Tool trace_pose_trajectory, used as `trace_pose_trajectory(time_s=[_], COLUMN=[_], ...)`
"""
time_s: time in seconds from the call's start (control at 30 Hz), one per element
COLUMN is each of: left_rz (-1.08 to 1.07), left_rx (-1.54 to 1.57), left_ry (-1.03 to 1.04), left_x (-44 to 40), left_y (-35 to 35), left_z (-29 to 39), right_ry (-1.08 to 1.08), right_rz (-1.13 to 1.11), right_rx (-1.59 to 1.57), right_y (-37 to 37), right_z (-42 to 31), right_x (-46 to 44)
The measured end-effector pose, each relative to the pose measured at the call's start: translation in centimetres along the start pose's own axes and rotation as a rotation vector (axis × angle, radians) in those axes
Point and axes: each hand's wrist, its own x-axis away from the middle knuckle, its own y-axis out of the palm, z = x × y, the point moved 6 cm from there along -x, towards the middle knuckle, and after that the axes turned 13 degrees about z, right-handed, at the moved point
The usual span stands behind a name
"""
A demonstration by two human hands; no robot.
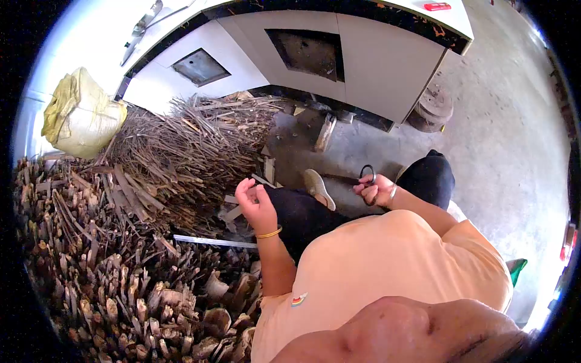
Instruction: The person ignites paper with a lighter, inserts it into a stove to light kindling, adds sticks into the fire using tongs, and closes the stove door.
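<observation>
My left hand (259, 210), with a gold bracelet at the wrist, is raised beside the firewood. Its fingers are loosely bent and apart, and nothing shows in them. My right hand (378, 190), wearing a silver bracelet, is closed on the dark ring handles of what look like fire tongs (345, 179). Their long dark shaft points left past my shoe (318, 189), and the tips are hidden behind it. Bundled twigs (181, 136) lie ahead of my left hand. Split firewood (115, 284) is packed upright to its left.
A white stove counter (387, 66) with dark edges and two square openings stands ahead. A yellowish sack (82, 118) rests on the wood at the left. A round, dark object (433, 109) sits by the counter's right end. A red lighter-like item (437, 6) lies on top.
</observation>
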Motion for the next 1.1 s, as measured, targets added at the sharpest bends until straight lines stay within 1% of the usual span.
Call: trace_pose_trajectory(time_s=[0.07,0.1,0.13,0.2,0.23,0.27,0.3,0.33,0.4,0.47,0.57,0.6,0.67,0.7,0.73,0.77,0.8,0.83,0.87,0.9,0.93,0.97,1.0,1.07,1.1], left_rz=[-0.029,-0.041,-0.05,-0.041,-0.029,-0.034,0.048,0.13,0.111,0.137,0.134,0.124,0.136,0.089,0.04,-0.011,-0.157,-0.319,-0.455,-0.453,-0.335,-0.218,-0.105,-0.223,-0.271], left_rx=[-0.152,-0.221,-0.23,-0.258,-0.323,-0.322,-0.288,-0.253,-0.227,-0.126,-0.124,-0.137,-0.154,-0.046,0.062,0.253,0.368,-0.536,-1.433,-1.431,-1.306,-1.175,-1.039,-0.874,-0.721], left_ry=[0.187,0.215,0.214,0.257,0.214,0.213,0.195,0.176,0.134,0.055,0.16,0.216,0.186,-0.037,-0.262,-0.522,-0.674,-0.586,-0.404,-0.413,-0.252,-0.095,0.053,0.181,0.398], left_x=[0.5,0.8,1.2,1.7,1.9,2.1,2.2,2.2,2.0,1.6,0.8,0.5,-0.4,-1.3,-1.8,-2.0,-2.2,-2.0,-2.8,-3.2,-4.1,-5.0,-5.6,-4.5,-3.2], left_y=[0.0,-0.5,-1.3,-3.1,-4.2,-4.6,-5.4,-6.3,-6.8,-6.7,-6.4,-6.5,-7.4,-8.7,-9.9,-10.8,-12.2,-12.9,-13.8,-13.3,-12.5,-11.7,-10.9,-4.3,-0.8], left_z=[2.4,3.4,3.3,2.7,1.9,1.5,1.2,0.7,0.2,0.2,1.6,2.2,2.3,0.2,-1.6,-2.7,-5.3,-6.7,-7.3,-7.5,-6.7,-5.8,-4.8,-0.2,2.2], right_ry=[-0.012,-0.082,-0.219,-0.314,-0.348,-0.383,-0.428,-0.484,-0.595,-0.669,-0.706,-0.696,-0.738,-0.695,-0.66,-0.647,-0.63,-0.611,-0.604,-0.609,-0.611,-0.663,-0.654,-0.716,-0.768], right_rz=[-0.041,-0.031,0.019,-0.01,-0.061,-0.112,-0.189,-0.202,-0.206,-0.252,-0.213,-0.151,-0.15,-0.125,-0.135,-0.174,-0.21,-0.201,-0.198,-0.164,-0.129,-0.059,-0.049,-0.043,-0.006], right_rx=[-0.008,0.035,0.148,0.19,0.186,0.182,0.233,0.294,0.325,0.32,0.419,0.449,0.638,0.66,0.646,0.632,0.616,0.569,0.571,0.616,0.66,0.706,0.71,0.723,0.726], right_y=[0.2,-0.1,-0.1,0.4,0.7,1.0,1.3,1.9,3.3,4.3,5.5,5.6,6.3,6.8,5.6,5.4,5.4,5.2,5.5,5.8,6.2,6.6,7.2,8.9,9.8], right_z=[1.2,2.1,3.0,4.9,5.8,6.4,6.8,7.0,7.3,6.9,6.1,6.1,6.8,7.4,7.3,7.4,7.7,7.8,7.9,8.0,8.1,8.0,8.0,7.3,6.9], right_x=[2.2,3.5,5.6,9.9,12.0,13.8,15.1,16.4,18.0,18.1,17.2,16.6,16.3,16.5,16.6,16.9,17.2,17.5,17.3,17.3,17.1,16.9,16.5,15.8,15.4])
